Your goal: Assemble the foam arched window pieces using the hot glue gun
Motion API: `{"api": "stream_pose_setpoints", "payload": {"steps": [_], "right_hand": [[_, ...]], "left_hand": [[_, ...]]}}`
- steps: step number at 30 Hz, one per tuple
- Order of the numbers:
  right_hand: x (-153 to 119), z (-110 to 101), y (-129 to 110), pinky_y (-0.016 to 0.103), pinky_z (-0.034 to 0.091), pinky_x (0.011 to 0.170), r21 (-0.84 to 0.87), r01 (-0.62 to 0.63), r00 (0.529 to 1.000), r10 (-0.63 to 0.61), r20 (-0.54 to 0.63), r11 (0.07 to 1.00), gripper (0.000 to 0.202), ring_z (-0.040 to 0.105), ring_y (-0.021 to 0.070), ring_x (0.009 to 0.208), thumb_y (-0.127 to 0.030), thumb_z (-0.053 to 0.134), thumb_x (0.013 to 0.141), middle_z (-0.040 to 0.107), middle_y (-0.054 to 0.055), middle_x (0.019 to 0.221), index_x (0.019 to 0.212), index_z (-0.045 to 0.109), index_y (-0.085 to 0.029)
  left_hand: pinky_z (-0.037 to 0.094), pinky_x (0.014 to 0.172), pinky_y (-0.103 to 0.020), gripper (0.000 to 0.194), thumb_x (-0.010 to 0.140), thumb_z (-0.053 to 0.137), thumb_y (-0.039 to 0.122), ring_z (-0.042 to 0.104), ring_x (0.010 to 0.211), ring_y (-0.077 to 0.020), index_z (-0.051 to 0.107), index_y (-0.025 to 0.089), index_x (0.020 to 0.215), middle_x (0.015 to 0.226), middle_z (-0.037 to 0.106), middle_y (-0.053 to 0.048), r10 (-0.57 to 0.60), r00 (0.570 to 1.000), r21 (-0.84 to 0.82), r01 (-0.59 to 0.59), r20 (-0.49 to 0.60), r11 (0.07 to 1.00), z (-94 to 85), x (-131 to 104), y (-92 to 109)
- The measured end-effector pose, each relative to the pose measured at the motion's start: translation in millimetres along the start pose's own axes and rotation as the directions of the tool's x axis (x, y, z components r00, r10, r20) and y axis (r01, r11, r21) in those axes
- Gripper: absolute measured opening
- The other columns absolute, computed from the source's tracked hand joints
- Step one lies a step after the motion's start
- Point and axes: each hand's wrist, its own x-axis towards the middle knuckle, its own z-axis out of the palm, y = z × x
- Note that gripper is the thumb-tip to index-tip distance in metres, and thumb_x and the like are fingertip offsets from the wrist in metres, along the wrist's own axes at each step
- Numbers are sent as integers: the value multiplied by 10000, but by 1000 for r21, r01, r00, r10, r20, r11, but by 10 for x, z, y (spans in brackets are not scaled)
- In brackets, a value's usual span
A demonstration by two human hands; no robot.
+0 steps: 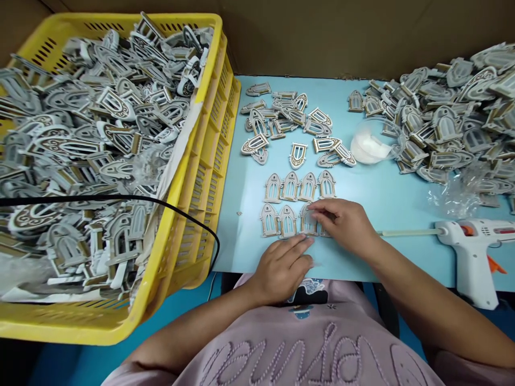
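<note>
Two rows of small grey-white arched window-frame pieces point(288, 221) lie on the light blue table in front of me. My right hand point(341, 222) is over the right end of the nearer row, thumb and forefinger pinched together at the upper part of an arched piece point(308, 222). Whatever is between these fingertips is too small or hidden to make out. The hand also covers part of the row's end. My left hand point(284, 268) lies at the table's near edge, fingers stretched out, fingertips by the lower edge of the same piece.
A yellow crate point(225, 107) full of similar pieces stands at left, a black cable point(161, 201) crossing it. More loose pieces point(287, 112) lie at the back, beside a clear cup point(370, 145) with white contents. A large heap point(446, 123) and a white glue gun point(466, 252) are at right.
</note>
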Motion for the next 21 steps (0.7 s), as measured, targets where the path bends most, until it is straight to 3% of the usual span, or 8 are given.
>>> {"api": "stream_pose_setpoints", "payload": {"steps": [3, 8, 21], "right_hand": [[26, 38, 1, 434, 540, 854, -103, 93, 995, -88, 47, 990, 178, 700, 241, 932, -209, 630, 891, 774, 42, 1002, 994, 768, -255], [6, 58, 33, 411, 533, 839, -177, 192, 980, -180, 81, 965, 173, 686, 221, 901, -198, 613, 910, 774, 32, 967, 990, 757, -250], [-41, 97, 79, 371, 517, 854, -202, 273, 962, -268, 55, 941, 89, 644, 189, 885, -182, 642, 903, 738, 30, 921, 950, 712, -209]], "left_hand": [[562, 919, -392, 110, 951, 577, 204, 605, 1266, -273, 683, 179, 938, 1337, 666, -103, -2, 998, 48, -2, 65, 999, 27, -3, 10], [552, 930, -382, 131, 960, 552, 203, 581, 1290, -263, 680, 188, 938, 1362, 646, -104, 0, 996, 73, -6, 85, 997, 31, -2, 5], [569, 913, -400, 84, 946, 595, 211, 619, 1233, -278, 670, 174, 938, 1326, 669, -116, 9, 998, 77, -14, 60, 997, 44, 2, 4]]}}
